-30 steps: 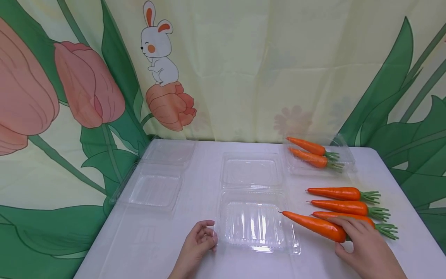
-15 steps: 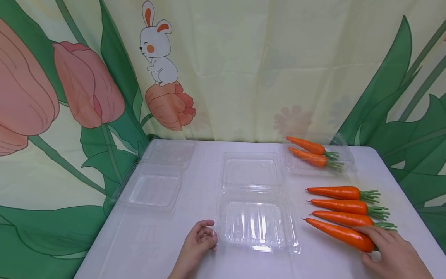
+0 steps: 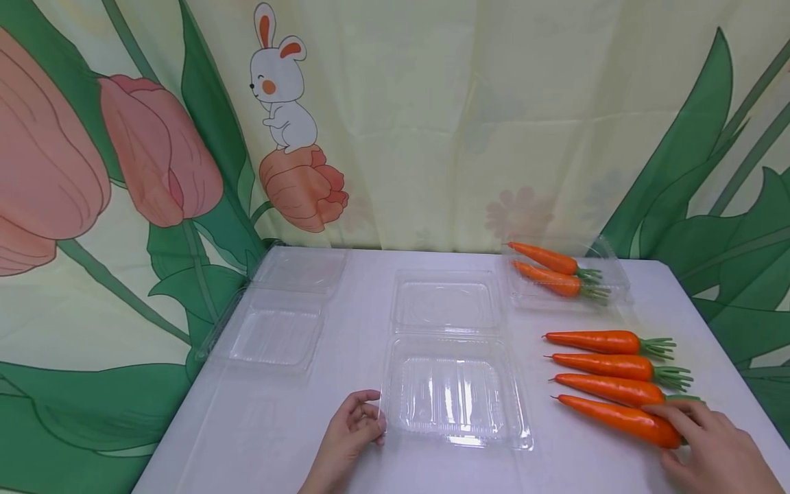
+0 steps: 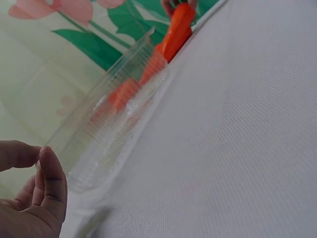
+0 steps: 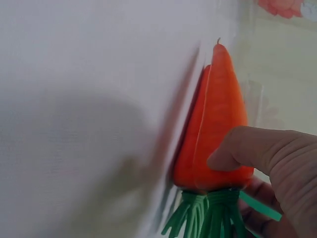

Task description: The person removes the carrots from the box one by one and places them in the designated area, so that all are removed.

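My right hand (image 3: 716, 442) holds an orange carrot (image 3: 620, 420) by its thick end, low at the near end of a row of carrots. In the right wrist view the thumb presses on the front carrot (image 5: 224, 109), and green stems hang below. Three more carrots lie side by side just beyond it, including the nearest of them (image 3: 607, 388). At centre an opened clear plastic clamshell box (image 3: 395, 374) lies flat, its lid folded back away from me. My left hand (image 3: 354, 424) pinches the box's left rim; the left wrist view shows thumb and fingertip (image 4: 48, 157) at that edge.
Another opened clear clamshell box (image 3: 315, 343) lies on the left. At the back right stands a clear clamshell box (image 3: 620, 281) with two carrots (image 3: 543, 259) inside. A curtain (image 3: 432, 137) printed with tulips and a rabbit hangs behind the white table (image 3: 259, 439).
My right hand has carried the carrot right and toward me, from beside the central box to the near end of the carrot row. The left hand has stayed at the box rim.
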Tool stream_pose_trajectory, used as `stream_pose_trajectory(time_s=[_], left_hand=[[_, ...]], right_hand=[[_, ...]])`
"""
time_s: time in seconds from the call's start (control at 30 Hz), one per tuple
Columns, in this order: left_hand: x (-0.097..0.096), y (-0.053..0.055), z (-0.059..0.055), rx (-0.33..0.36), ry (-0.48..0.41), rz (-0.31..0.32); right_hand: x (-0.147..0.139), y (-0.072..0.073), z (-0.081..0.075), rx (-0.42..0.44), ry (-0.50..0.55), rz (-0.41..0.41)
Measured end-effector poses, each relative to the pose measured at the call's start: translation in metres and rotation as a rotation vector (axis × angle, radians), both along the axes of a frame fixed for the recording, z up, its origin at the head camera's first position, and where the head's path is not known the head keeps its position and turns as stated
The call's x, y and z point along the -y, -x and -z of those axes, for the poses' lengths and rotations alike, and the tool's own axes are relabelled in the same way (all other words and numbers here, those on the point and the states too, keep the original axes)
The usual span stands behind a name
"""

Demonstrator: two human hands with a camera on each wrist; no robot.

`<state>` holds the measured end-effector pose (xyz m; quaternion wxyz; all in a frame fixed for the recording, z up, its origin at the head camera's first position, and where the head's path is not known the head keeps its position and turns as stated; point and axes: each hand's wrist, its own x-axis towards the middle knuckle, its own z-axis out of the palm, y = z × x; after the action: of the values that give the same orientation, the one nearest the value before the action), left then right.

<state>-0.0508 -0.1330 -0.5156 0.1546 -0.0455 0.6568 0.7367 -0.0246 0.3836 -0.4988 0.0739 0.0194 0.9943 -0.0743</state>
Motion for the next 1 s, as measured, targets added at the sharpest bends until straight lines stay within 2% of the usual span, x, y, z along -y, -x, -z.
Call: stream_pose_trajectory(time_s=[0.6,1.0], left_hand=[[-0.0002,-0.0008,-0.0005,-0.001,-0.008,0.002],[0.0004,-0.0016,-0.0009,-0.016,-0.011,0.0]], right_hand=[[-0.0002,0.0015,0.0007,-0.019,0.002,0.017],[0.0006,0.0033,0.0059,0.012,0.008,0.039]])
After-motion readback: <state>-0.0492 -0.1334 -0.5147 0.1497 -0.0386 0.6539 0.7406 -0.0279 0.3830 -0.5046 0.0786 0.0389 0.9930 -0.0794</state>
